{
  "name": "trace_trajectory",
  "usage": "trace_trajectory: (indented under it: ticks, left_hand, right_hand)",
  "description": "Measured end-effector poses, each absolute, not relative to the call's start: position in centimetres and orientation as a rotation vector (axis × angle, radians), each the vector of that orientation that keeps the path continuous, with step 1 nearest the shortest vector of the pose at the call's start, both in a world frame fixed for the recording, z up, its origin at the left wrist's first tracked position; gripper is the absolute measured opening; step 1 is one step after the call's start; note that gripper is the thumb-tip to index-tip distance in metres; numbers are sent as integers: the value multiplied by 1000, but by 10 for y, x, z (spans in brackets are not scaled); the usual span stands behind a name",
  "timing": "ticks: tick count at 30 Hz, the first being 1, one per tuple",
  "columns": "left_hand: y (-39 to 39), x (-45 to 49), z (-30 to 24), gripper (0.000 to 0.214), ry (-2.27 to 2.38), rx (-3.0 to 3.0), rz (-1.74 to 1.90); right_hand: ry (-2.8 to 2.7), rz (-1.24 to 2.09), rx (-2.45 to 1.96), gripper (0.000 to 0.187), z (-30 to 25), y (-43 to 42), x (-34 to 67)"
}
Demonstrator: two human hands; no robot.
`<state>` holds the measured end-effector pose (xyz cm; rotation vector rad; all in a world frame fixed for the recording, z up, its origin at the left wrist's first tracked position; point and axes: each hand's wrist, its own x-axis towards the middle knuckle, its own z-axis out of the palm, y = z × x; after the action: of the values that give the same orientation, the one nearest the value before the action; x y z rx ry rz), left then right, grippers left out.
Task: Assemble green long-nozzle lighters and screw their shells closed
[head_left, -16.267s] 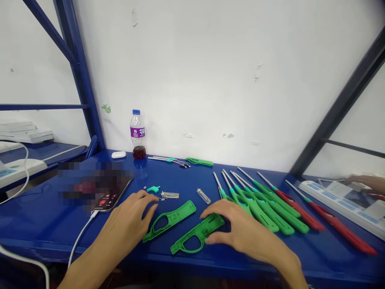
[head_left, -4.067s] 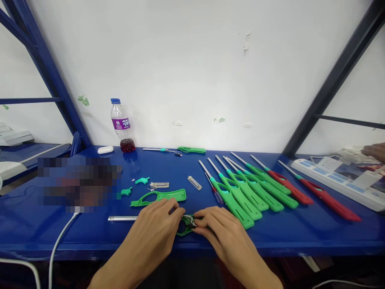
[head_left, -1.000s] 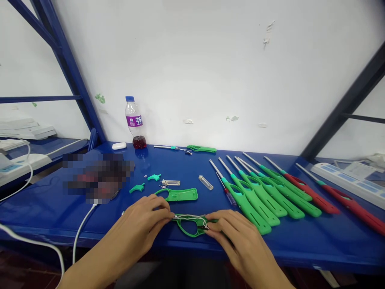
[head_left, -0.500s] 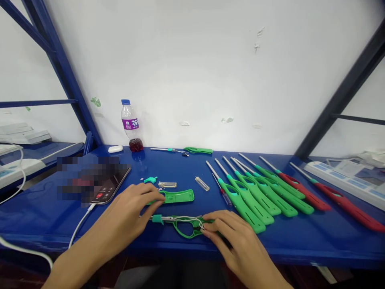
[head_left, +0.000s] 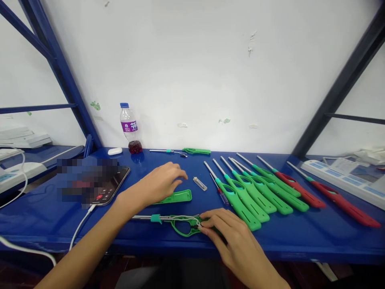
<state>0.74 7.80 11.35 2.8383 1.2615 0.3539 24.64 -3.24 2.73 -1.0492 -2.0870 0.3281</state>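
Note:
My right hand (head_left: 228, 230) is closed on an opened gas lighter (head_left: 182, 226) near the front edge, its fingertips at the white wires by the trigger opening. Its metal tube points left, with a teal collar (head_left: 156, 218). My left hand (head_left: 164, 180) hovers above the table with thumb and fingers apart, holding nothing I can see. Beneath it lies a loose green casing half (head_left: 180, 196), partly covered. Just right of its fingertips, apart from them, is a small clear fuel tank (head_left: 199, 183). My left hand hides the area behind the casing half.
Several green lighters (head_left: 245, 196) and two red lighters (head_left: 345, 202) lie in a row at right, beside a screwdriver (head_left: 222, 194). A bottle (head_left: 130, 128), lighter tube (head_left: 161, 151) and green casing (head_left: 197, 151) are along the wall. A phone (head_left: 112, 186) lies left, a power strip (head_left: 345, 176) right.
My left hand has left the green casing half and moved right and away from me, towards the clear fuel tank, its fingers opening. My right hand keeps its hold on the opened lighter.

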Motion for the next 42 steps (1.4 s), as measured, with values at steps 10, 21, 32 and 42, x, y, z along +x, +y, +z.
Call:
trace_trajectory:
  ticks: [10,21,32,42]
  left_hand:
    - [122,5,123,30,1290,2850,245]
    - [46,-66,96,40,1608,2690,418]
    - [23,-69,87,49,1612,2667,611]
    - [54,-88,86,38,1815,2651,541]
  right_hand:
    - [-2078,391,-1044,13,25,-32,248]
    - [-2057,388,-1026,13,26,-32,248]
    - [-2092,343,-1042,12,23,-32,250]
    - [-2115,323,-1057,13,18,-31,252]
